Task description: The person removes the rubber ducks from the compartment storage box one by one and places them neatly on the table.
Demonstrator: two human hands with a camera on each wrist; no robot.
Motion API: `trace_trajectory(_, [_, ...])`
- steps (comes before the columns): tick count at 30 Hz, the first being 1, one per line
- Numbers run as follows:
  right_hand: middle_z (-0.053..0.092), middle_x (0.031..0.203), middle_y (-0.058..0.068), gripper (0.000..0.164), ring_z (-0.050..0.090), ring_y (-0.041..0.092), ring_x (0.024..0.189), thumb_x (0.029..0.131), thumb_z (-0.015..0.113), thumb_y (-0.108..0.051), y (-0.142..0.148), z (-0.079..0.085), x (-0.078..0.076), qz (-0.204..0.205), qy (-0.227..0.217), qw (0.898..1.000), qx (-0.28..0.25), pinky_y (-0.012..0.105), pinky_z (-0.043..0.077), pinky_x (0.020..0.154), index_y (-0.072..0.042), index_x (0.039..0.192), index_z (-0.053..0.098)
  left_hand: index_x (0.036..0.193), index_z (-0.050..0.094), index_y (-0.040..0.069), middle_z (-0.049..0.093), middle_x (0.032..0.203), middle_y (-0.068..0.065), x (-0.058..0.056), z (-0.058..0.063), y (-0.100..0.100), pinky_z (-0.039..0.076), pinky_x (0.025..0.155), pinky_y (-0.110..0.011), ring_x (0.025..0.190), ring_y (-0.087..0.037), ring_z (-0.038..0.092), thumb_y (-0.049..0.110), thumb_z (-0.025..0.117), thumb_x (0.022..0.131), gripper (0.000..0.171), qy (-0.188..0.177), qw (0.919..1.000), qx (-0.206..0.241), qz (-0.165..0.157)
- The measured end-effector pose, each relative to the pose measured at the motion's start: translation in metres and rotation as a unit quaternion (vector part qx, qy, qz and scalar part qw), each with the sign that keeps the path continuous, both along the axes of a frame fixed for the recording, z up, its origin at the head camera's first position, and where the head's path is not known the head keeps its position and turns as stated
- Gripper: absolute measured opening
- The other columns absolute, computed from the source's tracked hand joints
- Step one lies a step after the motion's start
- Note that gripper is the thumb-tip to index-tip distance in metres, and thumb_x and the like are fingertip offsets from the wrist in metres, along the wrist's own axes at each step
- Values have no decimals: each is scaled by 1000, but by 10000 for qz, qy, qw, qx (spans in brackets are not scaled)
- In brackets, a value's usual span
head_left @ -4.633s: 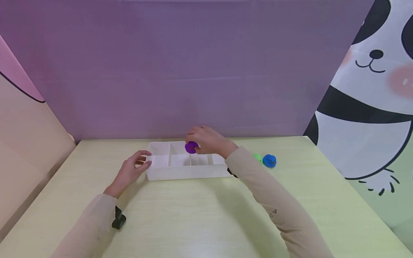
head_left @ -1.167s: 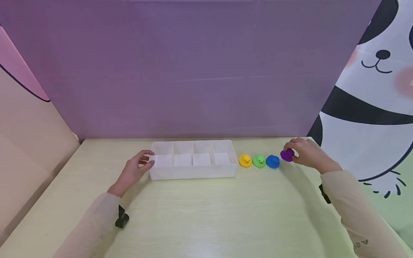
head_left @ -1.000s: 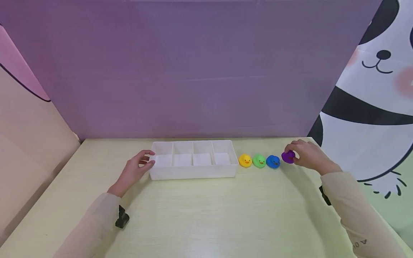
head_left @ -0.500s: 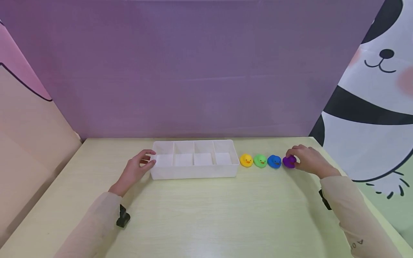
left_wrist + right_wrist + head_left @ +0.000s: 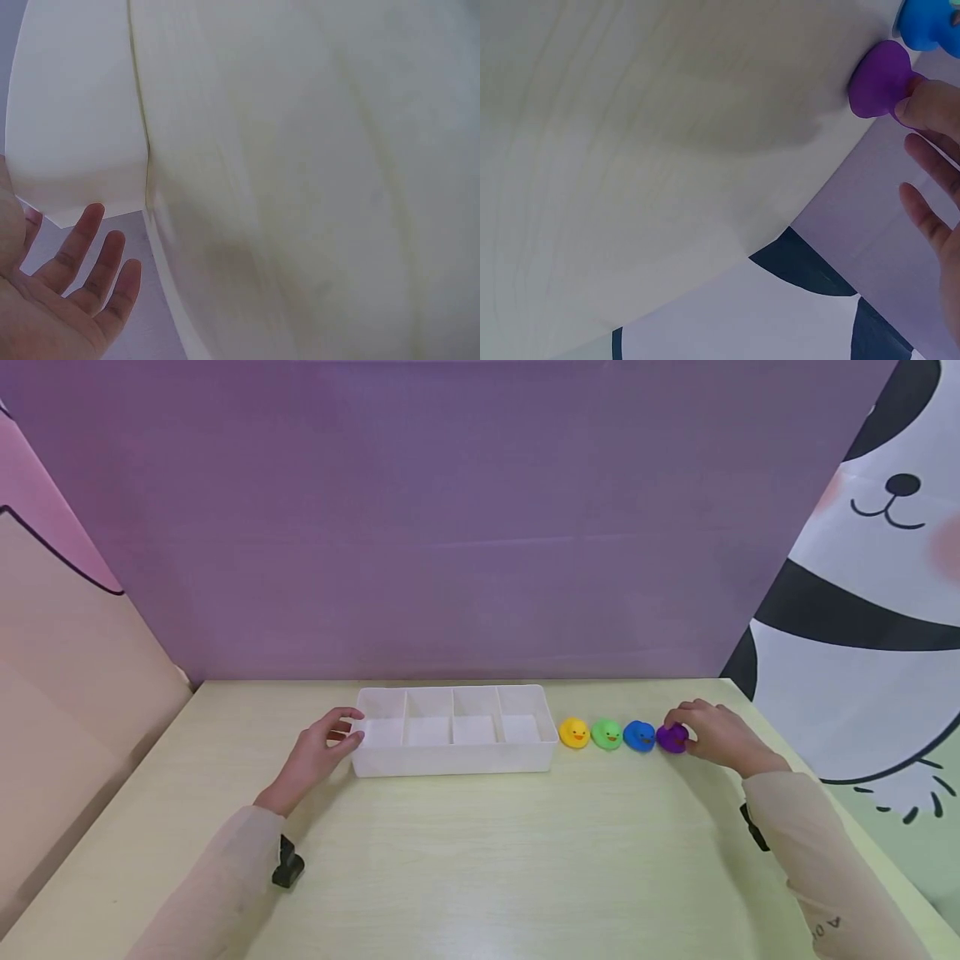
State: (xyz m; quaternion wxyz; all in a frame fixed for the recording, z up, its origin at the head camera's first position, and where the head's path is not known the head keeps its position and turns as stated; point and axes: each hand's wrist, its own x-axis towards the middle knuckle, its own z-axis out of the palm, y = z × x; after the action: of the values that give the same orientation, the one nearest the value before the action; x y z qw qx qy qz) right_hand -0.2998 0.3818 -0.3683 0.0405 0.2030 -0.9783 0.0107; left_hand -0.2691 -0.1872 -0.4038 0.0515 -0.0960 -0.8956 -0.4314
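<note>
At the right end of a row of toy ducks, my right hand (image 5: 717,737) pinches a purple rubber duck (image 5: 671,738) by its head. In the right wrist view the thumb and a finger are on the purple duck (image 5: 877,81), whose base is at the table. Left of it sit a blue duck (image 5: 639,737), a green duck (image 5: 607,734) and a yellow duck (image 5: 574,733). My left hand (image 5: 311,762) is at the left end of a white divided box (image 5: 453,762), thumb and fingers spread. The left wrist view shows loosely extended fingers by the box's end (image 5: 79,112).
The light wooden table (image 5: 480,860) carries the box near its back edge, against a purple backdrop (image 5: 465,527). A panda picture (image 5: 877,693) covers the wall at right. The table's right edge runs close to the right hand.
My right hand has carried the purple duck from above the box to the right end of the row and lowered it beside the blue one. The left hand stays at the box.
</note>
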Motion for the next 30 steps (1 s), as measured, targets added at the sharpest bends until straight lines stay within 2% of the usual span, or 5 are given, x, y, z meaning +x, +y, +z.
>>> trace_trajectory(8, [63,100,13,33,55,35,97,67,74,2,0,0,0,54,47,10000,2,60,42,83,-7,99,65,122,50,15,59,114,-19,-2,-1,-1,48,86,-47,104,-34,57,24,55,91,33,5,10000,-39,-20])
trace_trajectory(16, [63,101,14,35,54,36,99,67,74,2,2,-1,1,42,80,10000,21,61,42,84,-7,100,65,123,49,14,59,115,-19,-2,3,-1,47,88,-48,105,-34,56,23,55,91,33,-28,9997,-186,-137])
trace_trajectory(23, [63,103,15,36,53,36,100,68,74,1,3,-1,4,14,85,10000,12,59,43,84,-6,102,65,122,49,12,60,112,-20,-1,7,-3,46,88,-50,103,-35,57,22,54,92,32,262,9969,-636,-390])
trace_trajectory(30, [61,107,17,36,52,39,104,70,73,0,4,1,8,25,168,9997,-202,59,42,87,-5,105,63,122,50,9,60,112,-21,0,8,-5,46,88,-51,103,-37,57,24,53,93,33,473,9946,-765,-517])
